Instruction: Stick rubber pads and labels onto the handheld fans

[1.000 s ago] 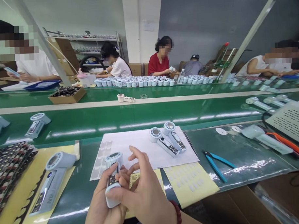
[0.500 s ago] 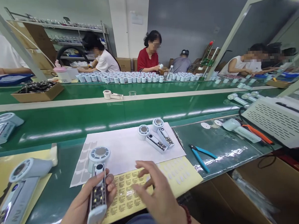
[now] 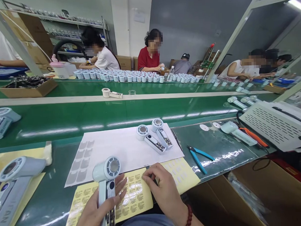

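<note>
In my left hand (image 3: 97, 207) is a pale blue handheld fan (image 3: 111, 167), its round grille head up and its handle open, showing a circuit board. The thumb lies across the handle; the other fingers show behind it. My right hand (image 3: 165, 188), with a dark red bead bracelet, is closed in a pinch at the upper right corner of a yellow sheet of printed stickers (image 3: 133, 196). The fingertips partly hide what they pinch. Two similar fans, one of them the nearer fan (image 3: 142, 131), lie on white paper (image 3: 112, 140) with grey stickers.
Blue-handled cutters (image 3: 198, 157), another fan (image 3: 236, 133) and a perforated metal box (image 3: 279, 125) are on the right. More fans, including a large one (image 3: 19, 183), lie left. A green conveyor (image 3: 126, 114) runs behind. Across it, several people sit by rows of fan heads (image 3: 129, 75).
My left hand has turned and lowered the fan, its grille now facing right. My right hand has moved from open fingers to a pinch at the sheet's corner. More of the sticker sheet shows on the left.
</note>
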Available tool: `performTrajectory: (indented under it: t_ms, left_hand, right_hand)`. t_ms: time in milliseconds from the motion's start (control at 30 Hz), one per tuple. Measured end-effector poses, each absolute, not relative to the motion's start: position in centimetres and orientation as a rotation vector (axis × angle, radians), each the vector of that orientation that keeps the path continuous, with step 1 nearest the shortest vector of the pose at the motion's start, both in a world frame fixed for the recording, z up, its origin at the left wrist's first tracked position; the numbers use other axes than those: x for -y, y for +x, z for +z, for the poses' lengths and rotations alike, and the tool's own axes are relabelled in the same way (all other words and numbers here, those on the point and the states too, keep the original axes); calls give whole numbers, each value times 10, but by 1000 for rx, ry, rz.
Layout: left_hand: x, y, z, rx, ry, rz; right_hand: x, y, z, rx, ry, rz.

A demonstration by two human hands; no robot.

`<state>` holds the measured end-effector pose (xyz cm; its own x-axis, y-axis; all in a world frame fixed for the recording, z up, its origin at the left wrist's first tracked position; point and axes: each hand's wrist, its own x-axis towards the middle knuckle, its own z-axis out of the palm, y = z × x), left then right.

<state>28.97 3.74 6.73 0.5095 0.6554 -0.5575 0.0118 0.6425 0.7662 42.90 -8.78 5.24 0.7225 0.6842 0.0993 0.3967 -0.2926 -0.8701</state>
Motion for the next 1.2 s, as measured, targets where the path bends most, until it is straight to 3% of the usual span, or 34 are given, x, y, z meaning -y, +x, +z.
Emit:
performTrajectory:
  t_ms: [333,767,1200]
  left_hand:
    - [-38,290,62,-924,773,481]
    - [-49,304,97,-959,781,482]
    - [-71,318,111,-1026,617,675]
  right_hand:
    - [72,435,46,985,-1992,318]
    - [59,413,100,819,-1365,848]
    - [19,405,114,1036,-1595,756]
